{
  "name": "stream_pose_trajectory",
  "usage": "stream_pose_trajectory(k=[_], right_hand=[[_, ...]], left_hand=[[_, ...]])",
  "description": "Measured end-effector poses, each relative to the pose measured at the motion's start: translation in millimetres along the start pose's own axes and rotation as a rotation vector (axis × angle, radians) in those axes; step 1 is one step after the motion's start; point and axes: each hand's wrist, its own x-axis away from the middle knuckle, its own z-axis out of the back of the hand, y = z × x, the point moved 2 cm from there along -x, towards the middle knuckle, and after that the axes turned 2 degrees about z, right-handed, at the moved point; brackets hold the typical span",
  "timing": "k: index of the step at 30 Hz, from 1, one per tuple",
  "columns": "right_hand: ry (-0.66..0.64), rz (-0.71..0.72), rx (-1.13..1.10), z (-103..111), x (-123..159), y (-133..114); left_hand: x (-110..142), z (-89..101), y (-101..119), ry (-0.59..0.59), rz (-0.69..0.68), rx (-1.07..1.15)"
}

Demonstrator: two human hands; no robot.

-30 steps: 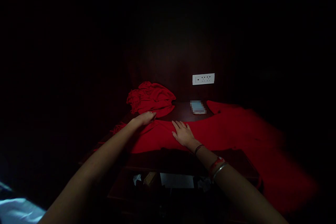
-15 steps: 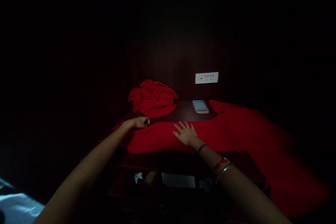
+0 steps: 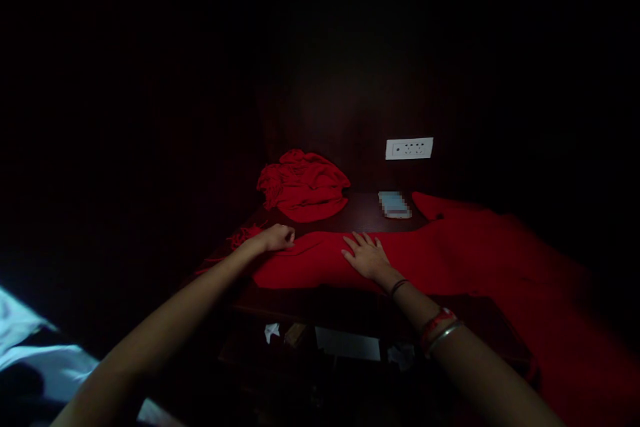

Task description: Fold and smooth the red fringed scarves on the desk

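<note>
Right grip [image 3: 367, 258] spread on red cloth [image 3: 305, 272], probably soft, light; best held at edge beside curled left grip [image 3: 280, 237], its pinch unclear.

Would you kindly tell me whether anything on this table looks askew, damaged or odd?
The rectangular object has a blocky, pixelated top, which looks odd. The red cloth under the right hand extends past the right side of the table, looking lopsided. No damage shows, though much is dark.
</note>
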Motion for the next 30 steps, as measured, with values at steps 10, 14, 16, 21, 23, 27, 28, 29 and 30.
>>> stream_pose_trajectory(k=[10,14,16,21,23,27,28,29,30], right_hand=[[0.010,0.004,0.017,0.4,0.2,0.1],[0.014,0.011,0.015,0.6,0.4,-0.1],[0.016,0.021,0.013,0.3,0.5,-0.4],[0.042,0.027,0.004,-0.8,0.1,-0.5],[0.039,0.026,0.004,-1.1,-0.3,-0.3],[0.047,0.040,0.005,-1.6,-0.8,-0.1],[0.054,0.041,0.006,-1.8,-0.8,0.0],[0.063,0.043,0.007,-1.9,-0.9,0.0],[0.071,0.045,0.008,-2.1,-0.9,0.1]], left_hand=[[1.4,-11.4,4.5,0.017,0.142,-0.105],[4.0,7.3,8.5,0.147,0.157,-0.198],[2.8,16.2,6.0,0.231,0.145,-0.244],[-15.5,18.9,-16.8,0.134,0.041,-0.205],[-21.7,15.7,-27.9,0.084,0.020,-0.182],[-24.6,10.2,-47.8,-0.023,0.027,-0.162],[-24.0,9.6,-52.5,-0.045,0.039,-0.164],[-23.4,9.4,-56.9,-0.056,0.056,-0.167],[-22.8,9.7,-61.2,-0.056,0.077,-0.171]])
